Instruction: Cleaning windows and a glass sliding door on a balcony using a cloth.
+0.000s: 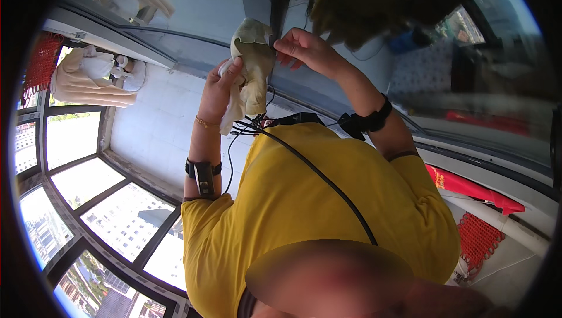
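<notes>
My left hand [225,76] grips a pale, crumpled cloth [252,85], with the thumb pressed on its left side. The cloth hangs down in folds below the fingers, and its upper part stands up against the dark glass pane. To the right of the cloth, my right hand [303,50] is raised with its fingers bent, close to the frame of the glass. No object shows in it; whether a fingertip touches the glass or its frame cannot be told. Black straps with small devices sit on both arms.
A large glass panel [439,85] with reflections stands in front and to the right. Black cables [307,162] run over the yellow shirt. Windows [72,133] line the left side, near a beige cloth [74,83] and a red woven mat [41,61]. Red fabric [478,188] lies along the right ledge.
</notes>
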### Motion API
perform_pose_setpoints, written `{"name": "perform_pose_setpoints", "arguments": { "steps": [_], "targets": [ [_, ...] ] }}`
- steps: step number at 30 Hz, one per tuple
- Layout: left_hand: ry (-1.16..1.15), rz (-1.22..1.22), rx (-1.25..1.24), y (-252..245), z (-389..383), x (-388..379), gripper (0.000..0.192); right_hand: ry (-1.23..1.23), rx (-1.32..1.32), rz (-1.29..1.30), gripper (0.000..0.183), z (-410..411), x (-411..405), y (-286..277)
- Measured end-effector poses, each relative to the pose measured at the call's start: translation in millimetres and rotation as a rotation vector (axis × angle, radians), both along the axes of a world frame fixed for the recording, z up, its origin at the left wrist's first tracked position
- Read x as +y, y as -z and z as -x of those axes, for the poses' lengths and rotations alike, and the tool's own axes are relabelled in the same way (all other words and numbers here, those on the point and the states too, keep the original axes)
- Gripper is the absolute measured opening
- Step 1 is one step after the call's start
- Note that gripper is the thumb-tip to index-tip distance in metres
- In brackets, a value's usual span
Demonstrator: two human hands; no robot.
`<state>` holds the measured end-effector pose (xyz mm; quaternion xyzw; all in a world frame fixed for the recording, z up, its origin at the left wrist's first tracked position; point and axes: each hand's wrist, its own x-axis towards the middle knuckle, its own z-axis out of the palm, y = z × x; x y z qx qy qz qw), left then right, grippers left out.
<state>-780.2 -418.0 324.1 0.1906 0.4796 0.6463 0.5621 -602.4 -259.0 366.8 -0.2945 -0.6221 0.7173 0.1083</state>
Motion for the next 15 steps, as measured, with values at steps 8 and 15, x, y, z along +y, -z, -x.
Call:
{"name": "perform_pose_setpoints", "arguments": {
  "steps": [8, 15],
  "targets": [
    [-0.027, 0.024, 0.489, -13, 21, -7, 0.032, -0.161, -0.003, -0.617, 0.027, 13, -33, 38],
    [-0.263, 0.020, 0.263, -13, 57, -28, 0.030, -0.052, 0.047, -0.421, 0.022, -14, -5, 36]
  ]
}}
